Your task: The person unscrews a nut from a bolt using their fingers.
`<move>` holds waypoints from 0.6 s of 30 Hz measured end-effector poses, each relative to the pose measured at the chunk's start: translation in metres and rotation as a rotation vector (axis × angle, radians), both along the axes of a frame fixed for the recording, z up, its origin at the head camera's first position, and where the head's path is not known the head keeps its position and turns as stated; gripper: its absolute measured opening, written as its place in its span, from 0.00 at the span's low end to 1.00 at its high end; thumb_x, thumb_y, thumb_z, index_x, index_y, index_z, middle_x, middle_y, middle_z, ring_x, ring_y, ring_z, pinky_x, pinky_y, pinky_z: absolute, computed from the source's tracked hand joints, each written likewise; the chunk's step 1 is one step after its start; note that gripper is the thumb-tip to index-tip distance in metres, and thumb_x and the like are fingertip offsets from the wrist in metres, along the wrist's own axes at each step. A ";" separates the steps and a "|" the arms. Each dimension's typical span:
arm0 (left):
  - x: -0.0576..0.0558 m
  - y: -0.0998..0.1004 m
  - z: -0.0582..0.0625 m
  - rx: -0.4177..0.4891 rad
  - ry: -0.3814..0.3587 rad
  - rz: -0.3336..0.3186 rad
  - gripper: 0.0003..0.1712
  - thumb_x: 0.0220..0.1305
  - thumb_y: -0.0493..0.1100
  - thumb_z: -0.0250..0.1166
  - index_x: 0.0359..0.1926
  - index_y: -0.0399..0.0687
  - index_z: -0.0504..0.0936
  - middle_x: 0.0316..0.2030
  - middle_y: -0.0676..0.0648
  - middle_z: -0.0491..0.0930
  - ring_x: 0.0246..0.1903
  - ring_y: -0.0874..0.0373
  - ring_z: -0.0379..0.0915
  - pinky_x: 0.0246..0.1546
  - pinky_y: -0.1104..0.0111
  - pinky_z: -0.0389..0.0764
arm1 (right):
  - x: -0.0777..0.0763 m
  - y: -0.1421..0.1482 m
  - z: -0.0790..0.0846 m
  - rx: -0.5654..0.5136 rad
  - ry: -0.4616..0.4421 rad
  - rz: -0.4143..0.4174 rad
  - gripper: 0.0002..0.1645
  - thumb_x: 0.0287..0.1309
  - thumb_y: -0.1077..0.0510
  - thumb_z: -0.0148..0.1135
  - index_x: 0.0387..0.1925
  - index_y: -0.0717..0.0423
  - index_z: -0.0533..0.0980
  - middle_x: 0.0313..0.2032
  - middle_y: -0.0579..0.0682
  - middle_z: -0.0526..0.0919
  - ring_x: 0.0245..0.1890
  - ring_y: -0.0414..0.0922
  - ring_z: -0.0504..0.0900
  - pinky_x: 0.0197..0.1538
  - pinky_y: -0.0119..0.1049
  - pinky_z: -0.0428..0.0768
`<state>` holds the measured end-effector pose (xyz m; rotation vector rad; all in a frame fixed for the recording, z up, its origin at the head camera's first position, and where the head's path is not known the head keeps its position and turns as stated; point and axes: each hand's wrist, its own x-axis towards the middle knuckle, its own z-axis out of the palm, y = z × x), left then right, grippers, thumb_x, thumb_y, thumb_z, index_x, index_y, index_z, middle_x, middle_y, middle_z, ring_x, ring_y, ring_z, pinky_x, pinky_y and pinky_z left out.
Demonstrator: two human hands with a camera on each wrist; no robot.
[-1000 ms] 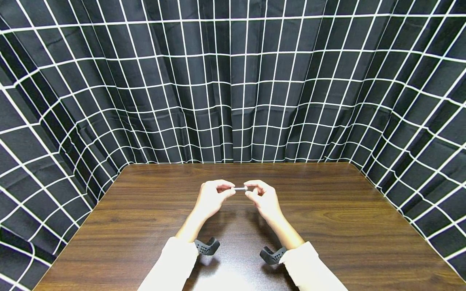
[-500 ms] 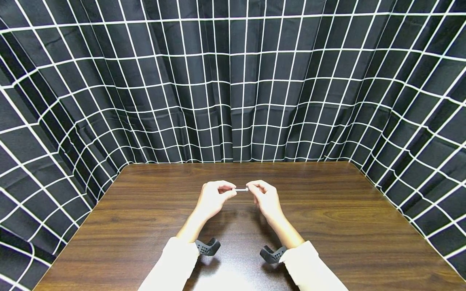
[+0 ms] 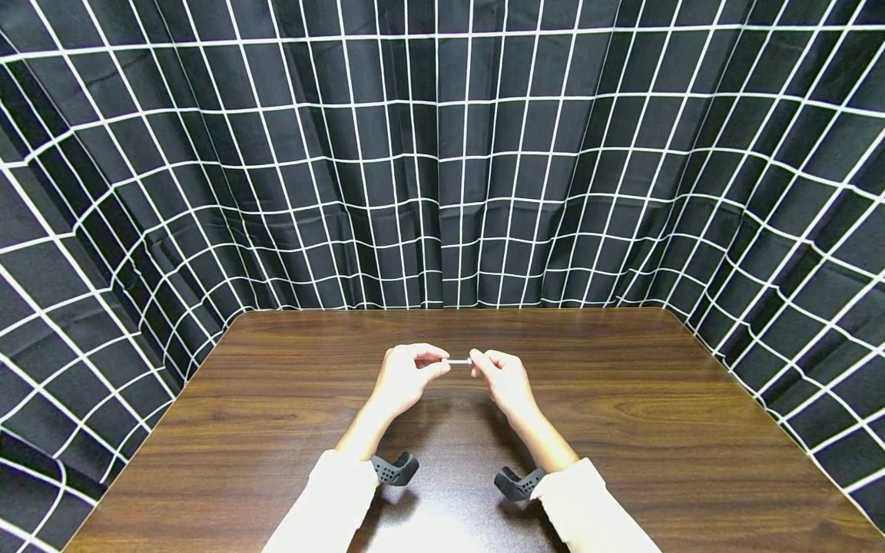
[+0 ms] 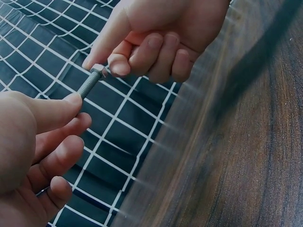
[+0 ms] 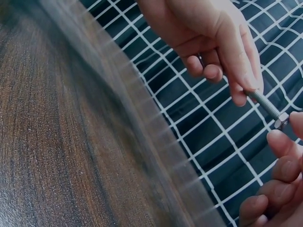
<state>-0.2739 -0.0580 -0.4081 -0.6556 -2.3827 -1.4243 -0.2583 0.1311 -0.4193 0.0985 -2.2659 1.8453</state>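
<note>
A threaded metal bolt (image 4: 88,87) is held level above the table between both hands. My left hand (image 3: 403,376) pinches one end of it between thumb and fingers, which hide that end. On the other end sits a hex nut (image 5: 281,121). My right hand (image 3: 507,382) has its thumb and index finger on either side of that nut, with the remaining fingers curled beneath. Bare thread shows between the two hands in both wrist views.
A dark brown wood-grain table (image 3: 622,430) lies under the hands. Behind it and at both sides hangs a black curtain with white grid lines (image 3: 456,177). Each wrist wears a dark strap mount, the left strap (image 3: 396,468) and the right strap (image 3: 517,485).
The right thumb and index finger have shifted around the nut, from spread apart to bunched closer together. The left hand and the bolt have stayed almost in place.
</note>
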 end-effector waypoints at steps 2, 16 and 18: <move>0.000 0.000 0.000 -0.001 0.005 0.001 0.07 0.55 0.38 0.72 0.37 0.47 0.87 0.31 0.53 0.86 0.26 0.63 0.79 0.29 0.69 0.77 | 0.001 0.000 0.002 -0.017 -0.009 0.020 0.22 0.65 0.55 0.61 0.25 0.72 0.76 0.08 0.40 0.62 0.07 0.34 0.58 0.13 0.28 0.56; -0.001 -0.001 -0.002 -0.004 0.007 0.007 0.07 0.55 0.39 0.73 0.37 0.48 0.88 0.31 0.54 0.86 0.26 0.65 0.78 0.29 0.69 0.77 | 0.023 -0.004 0.034 -0.021 -0.006 0.072 0.17 0.64 0.62 0.60 0.30 0.78 0.75 0.12 0.42 0.65 0.09 0.33 0.59 0.16 0.27 0.60; -0.001 -0.001 -0.001 -0.001 0.002 0.004 0.07 0.55 0.39 0.73 0.37 0.47 0.88 0.31 0.54 0.86 0.26 0.64 0.78 0.28 0.69 0.77 | 0.022 -0.003 0.033 -0.030 -0.005 0.077 0.16 0.63 0.62 0.61 0.30 0.77 0.75 0.12 0.43 0.65 0.09 0.33 0.59 0.16 0.27 0.60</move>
